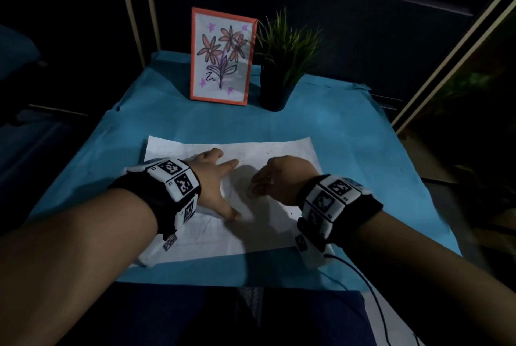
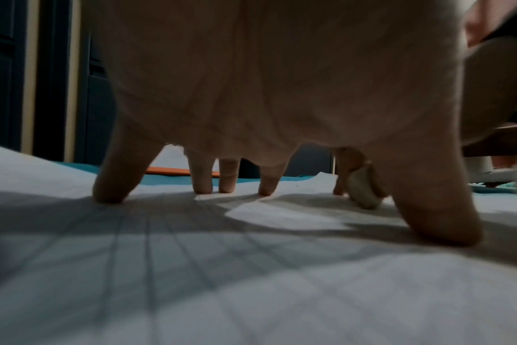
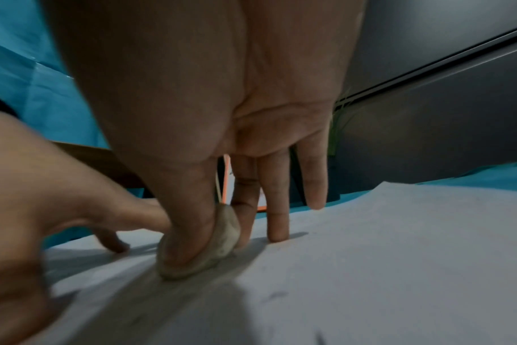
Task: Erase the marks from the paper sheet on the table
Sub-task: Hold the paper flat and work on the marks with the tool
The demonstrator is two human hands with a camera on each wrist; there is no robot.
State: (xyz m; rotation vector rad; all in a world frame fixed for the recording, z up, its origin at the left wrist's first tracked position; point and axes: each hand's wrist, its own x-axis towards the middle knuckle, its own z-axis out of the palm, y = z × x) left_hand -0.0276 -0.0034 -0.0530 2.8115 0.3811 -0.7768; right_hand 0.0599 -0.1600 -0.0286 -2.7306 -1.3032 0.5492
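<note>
While the paper sheet lies flat on the blue table cover, near edge twd the person, the head view shows the left hand spread wide on its left-centre, fingers straight and pressing, and the right hand just beside it, fingers bunched over sth small; faint pencil lines remain near the left wrist. Framed flower drawing and potted plant stand at the far edge, well apart. Left wrist view: fingertips planted on the sheet w/ grid lines beneath, the pale eraser touching paper to the right. Right wrist view: thumb and forefinger pinch the eraser down on the sheet; the other fingers are straight. Risk: a hard stroke away from the bracing hand could buckle or tear the paper, esp. if the left hand lifts. The eraser looks grubby, though blur may mislead, so it might smear.
</note>
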